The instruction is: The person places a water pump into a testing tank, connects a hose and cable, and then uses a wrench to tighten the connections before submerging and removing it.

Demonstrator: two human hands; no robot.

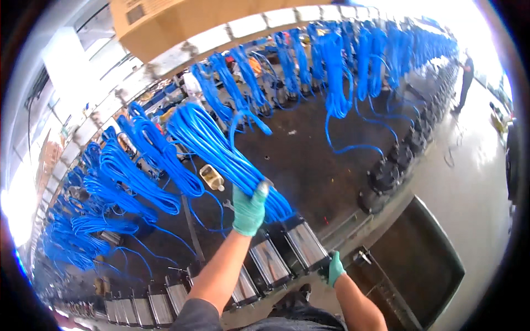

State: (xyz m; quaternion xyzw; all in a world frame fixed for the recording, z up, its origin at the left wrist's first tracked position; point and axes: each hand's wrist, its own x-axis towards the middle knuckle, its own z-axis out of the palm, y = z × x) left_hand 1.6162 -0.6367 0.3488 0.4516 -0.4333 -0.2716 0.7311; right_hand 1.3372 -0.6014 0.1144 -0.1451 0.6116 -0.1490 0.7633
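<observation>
My left hand [249, 209], in a green glove, is closed round a thick coiled bundle of blue cable [215, 144]. The coil slants away to the upper left, and its near end lies by a silver metal cylinder with black end caps [307, 243]. At the near right end of that cylinder is my right hand [335, 268], also gloved in green. Its fingers curl against the black end cap and are partly hidden. Another silver cylinder [270, 260] lies just left of it, below my left wrist.
More blue cable coils [138, 171] hang along the curved rack. Several black round units [386, 175] line the dark table's right edge. A small bottle [211, 177] and a wrench [228, 205] lie beyond my left hand. A dark-topped cart [417, 259] stands at right; a person [466, 80] stands farther off.
</observation>
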